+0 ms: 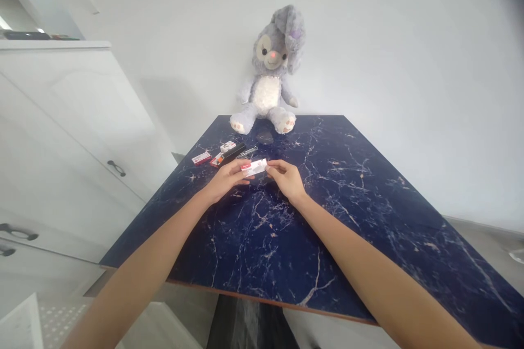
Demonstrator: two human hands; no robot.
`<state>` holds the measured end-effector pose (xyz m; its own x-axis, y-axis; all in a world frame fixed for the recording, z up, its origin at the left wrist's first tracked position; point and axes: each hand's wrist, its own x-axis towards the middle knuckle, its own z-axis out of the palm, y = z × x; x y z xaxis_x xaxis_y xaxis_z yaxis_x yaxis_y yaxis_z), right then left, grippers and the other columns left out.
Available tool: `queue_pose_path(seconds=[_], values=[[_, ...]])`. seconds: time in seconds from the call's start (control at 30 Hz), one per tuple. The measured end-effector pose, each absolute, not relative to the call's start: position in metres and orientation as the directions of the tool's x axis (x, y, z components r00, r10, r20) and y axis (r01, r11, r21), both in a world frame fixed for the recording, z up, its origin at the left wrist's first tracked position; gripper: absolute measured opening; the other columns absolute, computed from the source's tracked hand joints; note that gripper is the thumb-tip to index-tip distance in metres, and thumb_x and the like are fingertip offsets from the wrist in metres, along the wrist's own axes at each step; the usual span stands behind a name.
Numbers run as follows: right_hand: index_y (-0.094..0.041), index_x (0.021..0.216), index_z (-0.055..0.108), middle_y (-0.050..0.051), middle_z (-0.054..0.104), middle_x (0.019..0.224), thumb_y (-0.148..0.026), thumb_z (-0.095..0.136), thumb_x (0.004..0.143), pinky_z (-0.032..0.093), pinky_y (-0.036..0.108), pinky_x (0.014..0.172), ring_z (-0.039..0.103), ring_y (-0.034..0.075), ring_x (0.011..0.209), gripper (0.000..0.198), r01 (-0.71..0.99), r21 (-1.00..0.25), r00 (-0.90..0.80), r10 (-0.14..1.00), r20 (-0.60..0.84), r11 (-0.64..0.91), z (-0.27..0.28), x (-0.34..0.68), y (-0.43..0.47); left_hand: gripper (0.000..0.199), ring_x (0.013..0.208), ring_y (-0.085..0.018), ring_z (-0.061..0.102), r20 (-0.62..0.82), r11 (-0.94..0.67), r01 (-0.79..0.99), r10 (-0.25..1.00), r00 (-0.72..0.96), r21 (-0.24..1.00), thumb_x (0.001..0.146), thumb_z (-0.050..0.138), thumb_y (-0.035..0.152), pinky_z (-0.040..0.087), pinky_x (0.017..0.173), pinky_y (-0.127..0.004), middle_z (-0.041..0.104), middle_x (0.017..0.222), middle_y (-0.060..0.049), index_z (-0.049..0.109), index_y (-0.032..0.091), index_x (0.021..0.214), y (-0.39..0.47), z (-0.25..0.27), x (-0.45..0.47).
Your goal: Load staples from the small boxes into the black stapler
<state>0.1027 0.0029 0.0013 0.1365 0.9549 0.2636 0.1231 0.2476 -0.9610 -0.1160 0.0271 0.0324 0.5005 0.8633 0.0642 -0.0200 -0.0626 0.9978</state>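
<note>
Bare forearms (pixel 143 267) extended fwd from the bottom L & R of the view over a dark-blue, white-veined, marble-look tabletop (pixel 266 262) w/ a thin brown front edge. L hand (pixel 227 177) was partly closed, fingers & thumb gripping the L end of a slim white rectangular carton w/ red marking (pixel 256 167). R hand (pixel 287 177) was nearly closed, thumb & index pinching the carton's R end. Carton pos.: btwn both hands, R end slightly higher; clearance to surface unclear.

Beyond L hand, grouped on tabletop: 1x black elongated item w/ orange section (pixel 232 154); 1x thin stick-shaped item (pixel 248 152) (type unclear) to its R; 1x small red-and-white box (pixel 215 160) & 1x small white box (pixel 228 146) just beside it. 1x flat red-and-white box (pixel 201 158) lay slightly apart, L side.

Far L stood a white panelled cabinet (pixel 69 120) w/ dark handles (pixel 117 168). At the tabletop's far edge, a lavender-grey plush toy w/ cream belly (pixel 267 92) sat upright, legs fwd, in front of a plain white wall (pixel 388 38).
</note>
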Motion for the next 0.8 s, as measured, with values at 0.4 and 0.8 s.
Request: queue_pose_path(seconds=[0.4, 0.8], values=[[-0.02, 0.097, 0.073, 0.003, 0.075, 0.086, -0.037, 0.068, 0.079, 0.058, 0.03, 0.072, 0.068, 0.017, 0.072, 0.025, 0.116, -0.971, 0.161, 0.96, 0.228, 0.211, -0.0018, 0.1026, 0.0049, 0.044, 0.106, -0.025, 0.07, 0.045, -0.047, -0.008, 0.851, 0.523, 0.999, 0.082, 0.078, 0.03, 0.057, 0.097, -0.044, 0.065, 0.128, -0.01, 0.064, 0.023, 0.123, 0.0274, 0.0313, -0.1166], [-0.025, 0.113, 0.072, 0.002, 0.076, 0.103, -0.032, 0.062, 0.086, 0.056, 0.032, 0.084, 0.071, 0.017, 0.085, 0.03, 0.241, -0.916, 0.062, 0.937, 0.343, 0.32, 0.004, 0.1015, -0.0009, 0.046, 0.106, -0.026, 0.069, 0.077, -0.09, -0.001, 0.848, 0.524, 0.996, 0.081, 0.077, 0.035, 0.057, 0.094, -0.043, 0.065, 0.128, -0.01, 0.064, 0.023, 0.124, 0.027, 0.0318, -0.1139]])
